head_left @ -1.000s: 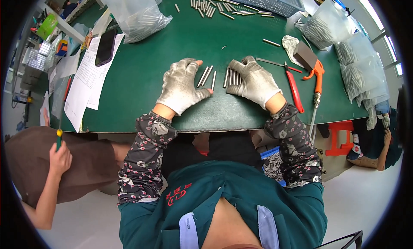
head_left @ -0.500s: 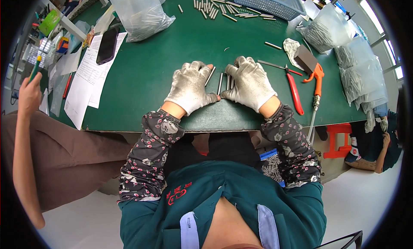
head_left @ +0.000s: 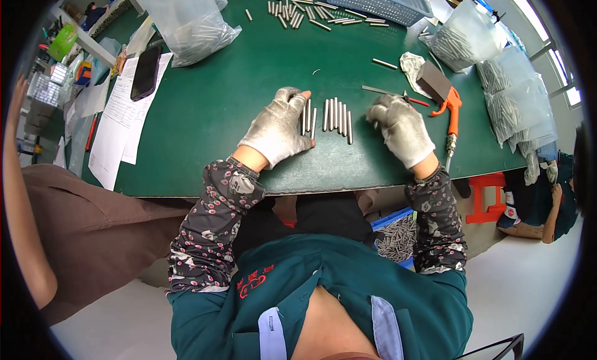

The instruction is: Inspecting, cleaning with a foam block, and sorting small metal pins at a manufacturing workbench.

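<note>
My left hand (head_left: pixel 278 129), in a worn whitish glove with bare thumb and index tips, rests on the green table beside a few steel pins (head_left: pixel 308 116). Thumb and index are spread, with the thumb by the lower end of the nearest pin. To the right stands a row of several more steel pins (head_left: pixel 337 115), side by side and untouched. My gloved right hand (head_left: pixel 401 129) is off to their right, over the spot of the red-handled pliers; one red handle (head_left: pixel 418 102) shows past it. Its fingers look curled and smeared; whether they grip the pliers is hidden.
Loose pins (head_left: pixel 292 12) and a blue basket (head_left: pixel 382 4) lie at the far side. Bags of pins (head_left: pixel 457 40) line the right, near an orange air gun (head_left: pixel 451 114) and brown block (head_left: pixel 433 81). A phone (head_left: pixel 146 73) lies on papers at left; another person sits there.
My right hand has left the pins and moved right, over the pliers. The row it covered now shows. My left hand stays by its pins. The neighbour's hand at far left has moved up.
</note>
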{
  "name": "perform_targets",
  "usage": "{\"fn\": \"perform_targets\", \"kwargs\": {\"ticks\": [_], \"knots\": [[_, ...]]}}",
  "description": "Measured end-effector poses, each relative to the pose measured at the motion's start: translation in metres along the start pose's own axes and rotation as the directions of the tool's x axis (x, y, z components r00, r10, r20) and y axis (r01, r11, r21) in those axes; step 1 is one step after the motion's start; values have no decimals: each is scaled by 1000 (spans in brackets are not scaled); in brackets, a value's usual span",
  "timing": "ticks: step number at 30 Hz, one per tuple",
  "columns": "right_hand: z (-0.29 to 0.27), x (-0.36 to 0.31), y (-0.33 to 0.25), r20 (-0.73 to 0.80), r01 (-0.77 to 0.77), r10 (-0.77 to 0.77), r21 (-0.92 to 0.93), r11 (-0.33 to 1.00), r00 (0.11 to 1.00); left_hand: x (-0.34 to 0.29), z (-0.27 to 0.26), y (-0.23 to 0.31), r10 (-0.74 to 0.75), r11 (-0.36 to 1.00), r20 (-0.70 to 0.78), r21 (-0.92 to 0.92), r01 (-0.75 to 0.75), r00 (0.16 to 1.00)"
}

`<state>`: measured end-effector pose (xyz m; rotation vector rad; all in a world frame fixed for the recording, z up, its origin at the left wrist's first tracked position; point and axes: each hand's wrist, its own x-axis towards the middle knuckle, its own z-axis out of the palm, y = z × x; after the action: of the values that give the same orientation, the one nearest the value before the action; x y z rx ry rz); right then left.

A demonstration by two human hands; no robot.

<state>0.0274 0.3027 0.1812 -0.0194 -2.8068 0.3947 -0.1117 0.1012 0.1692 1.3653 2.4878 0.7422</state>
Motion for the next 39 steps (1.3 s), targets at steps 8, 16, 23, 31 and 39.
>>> {"fn": "perform_targets", "kwargs": {"ticks": [8,16,23,31,39], "knots": [[5,4,-7,18,56,-63,272,961,998,12,3,2,168,985,64,35,-171,984],[22,34,-19,332,-123,74,127,984,940,29,-2,10,149,982,232,79,-172,961],[29,38,-53,338,-109,22,241,964,941,-6,-12,-6,125,992,164,15,-129,979],[25,43,-56,294,-60,-29,289,955,956,-40,-16,-13,165,967,-26,202,-156,986],[10,87,58,-31,-383,446,-567,729,894,-31,15,7,312,896,18,326,-300,950]]}}
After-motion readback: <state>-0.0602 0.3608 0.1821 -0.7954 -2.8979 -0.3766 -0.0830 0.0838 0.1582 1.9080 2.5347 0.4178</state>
